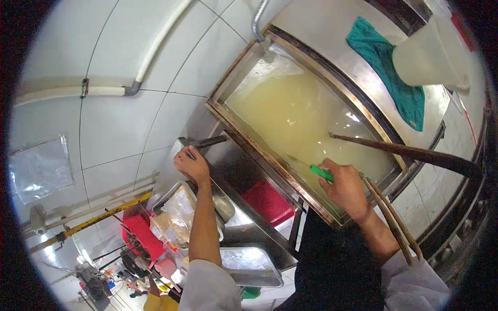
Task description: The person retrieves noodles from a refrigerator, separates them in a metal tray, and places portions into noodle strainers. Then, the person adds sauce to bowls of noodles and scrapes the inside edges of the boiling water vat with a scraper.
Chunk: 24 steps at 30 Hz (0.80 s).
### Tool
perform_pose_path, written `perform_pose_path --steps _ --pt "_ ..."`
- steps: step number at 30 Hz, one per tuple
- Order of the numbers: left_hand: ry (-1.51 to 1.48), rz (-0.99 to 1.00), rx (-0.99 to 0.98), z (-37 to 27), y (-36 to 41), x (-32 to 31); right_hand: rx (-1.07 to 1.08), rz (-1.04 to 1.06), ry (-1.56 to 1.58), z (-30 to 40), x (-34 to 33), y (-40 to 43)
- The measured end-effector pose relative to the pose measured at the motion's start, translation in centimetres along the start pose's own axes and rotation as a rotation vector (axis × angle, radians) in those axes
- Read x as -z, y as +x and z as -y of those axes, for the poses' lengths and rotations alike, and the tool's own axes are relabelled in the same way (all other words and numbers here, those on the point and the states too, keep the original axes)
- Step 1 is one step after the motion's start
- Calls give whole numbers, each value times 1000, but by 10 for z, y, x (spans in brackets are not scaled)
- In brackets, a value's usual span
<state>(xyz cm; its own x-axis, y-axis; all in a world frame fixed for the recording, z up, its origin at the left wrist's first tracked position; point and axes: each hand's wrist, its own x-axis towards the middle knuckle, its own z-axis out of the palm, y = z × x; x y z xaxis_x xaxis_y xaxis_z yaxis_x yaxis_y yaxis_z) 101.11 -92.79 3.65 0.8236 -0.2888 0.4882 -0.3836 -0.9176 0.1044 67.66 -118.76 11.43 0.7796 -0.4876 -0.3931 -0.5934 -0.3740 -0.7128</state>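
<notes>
My right hand (342, 188) grips the green handle of a thin metal tool (321, 173) over the near edge of a steel vat (255, 142) filled with cloudy yellowish liquid (291, 105). The tool's far end reaches toward the liquid; its tip is hard to make out. My left hand (191, 165) is closed around a dark bar or handle (212, 142) at the left of the vat. A long wooden stick (373, 144) lies across the vat's right end, with a pair of thinner wooden sticks (389, 217) by my right wrist.
A teal cloth (383, 70) and a translucent plastic container (424, 58) are beyond the vat. A metal tray (253, 268), bagged goods (173, 219) and a red bin (268, 202) sit at lower left. A person in yellow (157, 301) is partly visible at the bottom.
</notes>
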Motion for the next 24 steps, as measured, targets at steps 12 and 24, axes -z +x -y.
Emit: perform_pose_path --steps 12,24 --pt "24 71 45 -3 7 7 307 -60 168 33 -32 122" --pt "29 82 98 -3 5 2 151 -196 27 71 -44 191"
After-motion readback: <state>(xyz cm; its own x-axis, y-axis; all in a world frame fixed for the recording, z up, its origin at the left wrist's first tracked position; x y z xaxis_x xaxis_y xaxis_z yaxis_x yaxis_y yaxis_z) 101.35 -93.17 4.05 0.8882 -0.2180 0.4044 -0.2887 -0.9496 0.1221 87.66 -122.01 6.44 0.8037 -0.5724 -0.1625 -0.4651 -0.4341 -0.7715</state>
